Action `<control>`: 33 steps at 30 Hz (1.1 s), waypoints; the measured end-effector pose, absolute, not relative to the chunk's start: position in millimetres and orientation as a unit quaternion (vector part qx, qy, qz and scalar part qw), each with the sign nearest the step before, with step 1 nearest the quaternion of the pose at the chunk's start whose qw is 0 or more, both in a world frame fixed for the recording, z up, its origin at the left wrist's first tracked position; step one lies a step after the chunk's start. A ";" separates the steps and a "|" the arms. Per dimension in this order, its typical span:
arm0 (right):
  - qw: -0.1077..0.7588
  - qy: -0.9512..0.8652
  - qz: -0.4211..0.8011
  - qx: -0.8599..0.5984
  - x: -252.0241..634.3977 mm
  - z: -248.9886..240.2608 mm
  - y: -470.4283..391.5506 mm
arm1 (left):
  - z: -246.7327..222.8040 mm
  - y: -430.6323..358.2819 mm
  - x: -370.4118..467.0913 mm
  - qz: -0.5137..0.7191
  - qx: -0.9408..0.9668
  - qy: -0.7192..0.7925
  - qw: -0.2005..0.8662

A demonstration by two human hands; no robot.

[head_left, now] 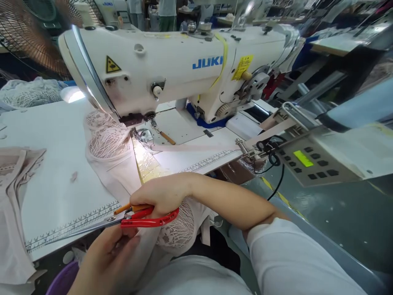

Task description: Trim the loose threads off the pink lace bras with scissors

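Light covers the white counter [58, 155], strongest beneath the sewing machine's [175, 53] left end — glare whitens the yellow strip [147, 162] beside the lace garment [106, 141]. A lamp [75, 96] glows at left. The far-left fan [33, 39] is blurred; wide-angle distortion stretches the right edge — dimmer there.

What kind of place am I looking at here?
Probably a garment factory's sewing floor. A large JUKI sewing machine stands on the worktable, a pale lace-trimmed garment lies beside it, and another JUKI machine shows in the background.
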State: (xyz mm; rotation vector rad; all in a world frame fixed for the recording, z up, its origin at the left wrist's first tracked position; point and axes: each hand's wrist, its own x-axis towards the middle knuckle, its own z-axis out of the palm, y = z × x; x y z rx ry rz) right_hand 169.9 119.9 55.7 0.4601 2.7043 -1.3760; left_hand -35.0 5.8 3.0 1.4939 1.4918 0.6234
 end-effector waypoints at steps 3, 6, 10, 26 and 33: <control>0.039 0.881 -0.451 0.140 166.2 56.0 123.3 | 2.4 9.3 -39.9 0.253 0.566 0.594 0.513; 0.039 0.887 -0.429 0.164 165.8 56.0 129.0 | 3.2 11.2 -40.5 0.287 0.503 0.591 0.561; 0.039 0.893 -0.406 0.187 164.3 57.9 132.4 | 7.7 10.2 -30.0 0.341 0.438 0.603 0.572; 0.043 0.907 -0.379 0.178 158.1 64.0 128.9 | 11.6 8.7 -20.4 0.356 0.359 0.654 0.562; 0.004 0.895 -0.417 0.160 160.6 55.4 128.7 | 12.9 8.7 -7.6 0.385 0.358 0.659 0.537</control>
